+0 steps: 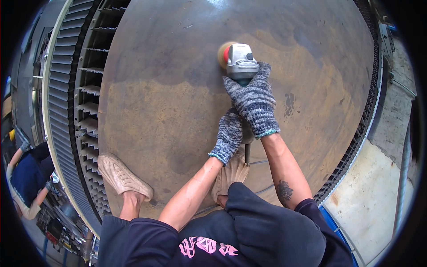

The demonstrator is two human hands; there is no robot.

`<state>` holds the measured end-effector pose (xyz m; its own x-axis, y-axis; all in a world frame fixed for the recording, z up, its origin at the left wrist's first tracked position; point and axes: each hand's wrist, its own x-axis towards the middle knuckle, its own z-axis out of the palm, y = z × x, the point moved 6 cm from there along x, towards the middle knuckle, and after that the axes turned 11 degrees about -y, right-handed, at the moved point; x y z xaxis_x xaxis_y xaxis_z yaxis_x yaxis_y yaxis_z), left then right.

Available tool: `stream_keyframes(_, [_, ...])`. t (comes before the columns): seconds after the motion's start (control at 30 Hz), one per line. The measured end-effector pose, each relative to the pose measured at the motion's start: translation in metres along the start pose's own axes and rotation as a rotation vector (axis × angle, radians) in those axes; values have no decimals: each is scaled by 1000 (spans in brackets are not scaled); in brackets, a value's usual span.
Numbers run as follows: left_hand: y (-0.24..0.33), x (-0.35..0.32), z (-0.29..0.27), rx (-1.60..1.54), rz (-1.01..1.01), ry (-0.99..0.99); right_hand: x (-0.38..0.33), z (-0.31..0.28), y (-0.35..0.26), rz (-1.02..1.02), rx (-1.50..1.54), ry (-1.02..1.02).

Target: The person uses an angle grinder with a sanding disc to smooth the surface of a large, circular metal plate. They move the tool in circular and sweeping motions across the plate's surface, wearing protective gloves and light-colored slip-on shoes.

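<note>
Both my hands wear grey-and-black knit gloves and grip one angle grinder (241,57). My right hand (255,100) wraps around its body just behind the silver gear head. Lower down, my left hand (230,133) holds the rear of the body, which is mostly hidden by the gloves. At the grinder's front, a red-edged round disc (226,54) looks blurred, as if spinning. It sits against, or very near, a large brown metal plate (164,115). Darker smooth patches cover the plate's far part, and rusty brown shows nearer me.
My feet in tan shoes (124,175) are on the plate. Slatted metal supports (91,89) and a ribbed guard (62,102) run along the left. A power cord (262,189) trails by my right foot. Another person (29,178) works at the far left, beyond the guard.
</note>
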<state>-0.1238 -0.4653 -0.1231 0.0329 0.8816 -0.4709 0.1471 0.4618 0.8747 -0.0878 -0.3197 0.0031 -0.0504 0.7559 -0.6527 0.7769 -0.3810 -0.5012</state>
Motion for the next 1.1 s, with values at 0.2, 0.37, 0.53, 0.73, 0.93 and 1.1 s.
stream_keyframes(0.2, [7, 0, 18, 138, 56, -15, 5, -4, 36, 13, 7, 102])
stream_keyframes(0.37, [28, 1, 29, 311, 20, -199, -4, -22, 46, 63, 101, 104])
stream_keyframes(0.53, [38, 6, 57, 298, 200, -191, 2, -38, 87, 87, -1, 251])
stream_keyframes(0.73, [23, 25, 90, 285, 210, -275, -2, -61, 101, 178, 101, 241])
stream_keyframes(0.93, [27, 41, 115, -187, 103, -296, 10, -85, 134, 219, 145, 298])
stream_keyframes(1.1, [35, 51, 114, -194, 72, -269, 23, -90, 137, 202, 81, 330])
